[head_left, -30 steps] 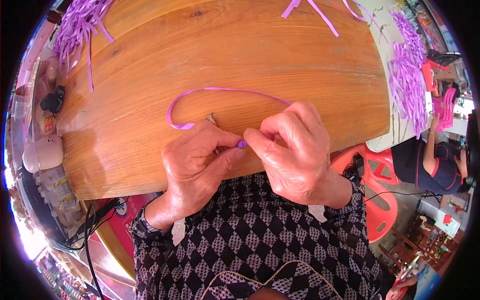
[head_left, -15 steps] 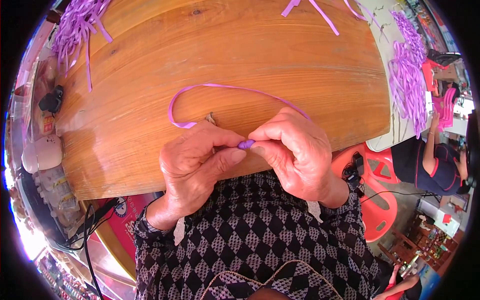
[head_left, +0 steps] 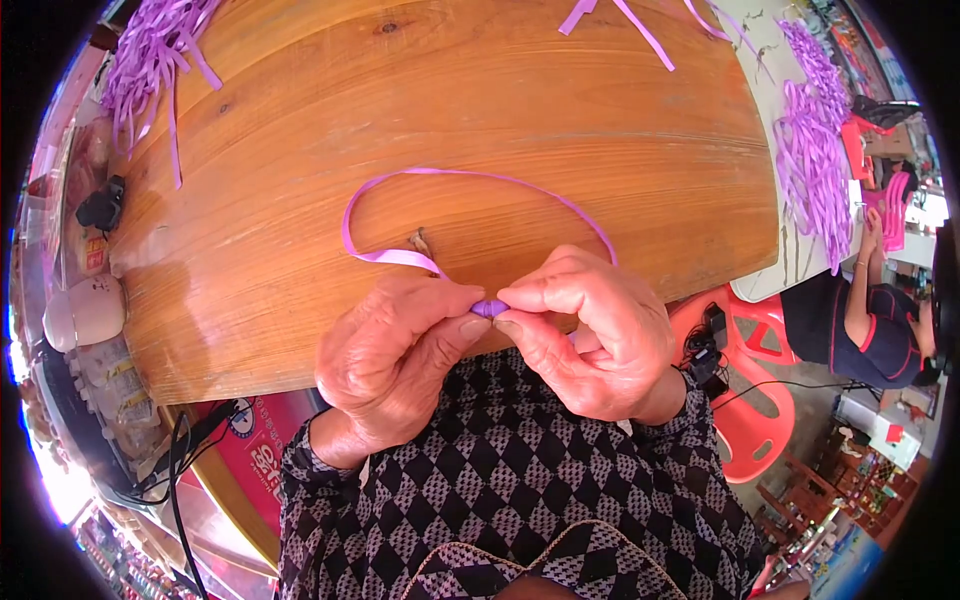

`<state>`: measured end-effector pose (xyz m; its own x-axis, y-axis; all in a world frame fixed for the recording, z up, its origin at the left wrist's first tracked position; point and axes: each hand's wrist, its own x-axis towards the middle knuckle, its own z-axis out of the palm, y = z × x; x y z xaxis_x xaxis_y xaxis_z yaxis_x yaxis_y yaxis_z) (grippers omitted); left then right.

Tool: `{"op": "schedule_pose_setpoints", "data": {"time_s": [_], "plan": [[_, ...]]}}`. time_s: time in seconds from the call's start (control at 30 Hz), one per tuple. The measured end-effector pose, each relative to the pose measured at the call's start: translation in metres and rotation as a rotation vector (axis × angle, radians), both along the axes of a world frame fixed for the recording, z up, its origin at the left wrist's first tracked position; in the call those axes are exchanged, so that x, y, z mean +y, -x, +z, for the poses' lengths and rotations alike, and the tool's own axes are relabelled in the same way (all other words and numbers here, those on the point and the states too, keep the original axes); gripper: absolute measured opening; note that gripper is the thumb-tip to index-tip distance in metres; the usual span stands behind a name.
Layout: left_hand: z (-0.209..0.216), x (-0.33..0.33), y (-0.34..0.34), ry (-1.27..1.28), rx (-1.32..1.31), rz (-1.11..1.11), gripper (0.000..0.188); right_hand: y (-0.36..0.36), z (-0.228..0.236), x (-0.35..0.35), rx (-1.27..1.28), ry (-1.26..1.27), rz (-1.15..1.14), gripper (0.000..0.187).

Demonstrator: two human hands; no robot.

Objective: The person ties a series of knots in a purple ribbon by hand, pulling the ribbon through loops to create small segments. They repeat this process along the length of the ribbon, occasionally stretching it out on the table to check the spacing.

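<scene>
At the six o'clock edge of the counter (head_left: 300,120), a small purple piece (head_left: 489,309) is pinched between thumb and forefinger of both hands: the left hand (head_left: 390,352) at its nine o'clock end, the right hand (head_left: 600,338) at its three o'clock end. Fingertips cover both ends of the piece; whether it joins the looped purple ribbon (head_left: 400,258) cannot be established, since the ribbon passes behind the hands. The remaining fingers are curled and partly concealed. A brown scrap (head_left: 418,240) beside the ribbon is too small to identify. One ribbon bundle (head_left: 155,60), at eleven o'clock, is cut off by the frame.

Compared with half a second ago, both hands and the piece sit lower, toward six o'clock, and more of the ribbon is exposed next to each hand.

The counter's near edge runs beneath the hands. Bare wood extends beyond the loop toward ten, twelve and three o'clock; loose strips (head_left: 640,35) lie at one o'clock
</scene>
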<state>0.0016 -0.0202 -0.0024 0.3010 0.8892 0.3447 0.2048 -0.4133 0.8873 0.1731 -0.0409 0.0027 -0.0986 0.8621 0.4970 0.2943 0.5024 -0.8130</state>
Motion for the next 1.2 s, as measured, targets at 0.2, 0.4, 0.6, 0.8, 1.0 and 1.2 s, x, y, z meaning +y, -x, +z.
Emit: {"op": "schedule_pose_setpoints", "data": {"time_s": [0.2, 0.4, 0.6, 0.8, 1.0, 1.2], "plan": [[0.003, -0.003, 0.002, 0.088, 0.002, -0.006, 0.018, -0.001, -0.003, -0.002, 0.068, 0.072, 0.059, 0.022], [0.006, -0.002, 0.001, -0.185, 0.115, -0.064, 0.021, -0.004, -0.008, -0.002, 0.074, 0.014, 0.11, 0.014], [0.003, -0.001, -0.004, -0.284, 0.12, -0.089, 0.023, -0.003, -0.012, -0.007, 0.132, 0.058, 0.119, 0.009], [0.004, 0.0, -0.008, -0.245, -0.016, -0.071, 0.02, 0.002, -0.011, -0.009, 0.252, 0.075, 0.122, 0.009], [0.009, 0.002, -0.009, 0.011, -0.176, -0.069, 0.016, 0.0, 0.003, -0.004, 0.293, 0.234, 0.115, 0.011], [0.002, -0.003, -0.011, 0.092, -0.176, -0.122, 0.015, 0.002, 0.005, -0.01, 0.38, 0.422, 0.062, 0.01]]}}
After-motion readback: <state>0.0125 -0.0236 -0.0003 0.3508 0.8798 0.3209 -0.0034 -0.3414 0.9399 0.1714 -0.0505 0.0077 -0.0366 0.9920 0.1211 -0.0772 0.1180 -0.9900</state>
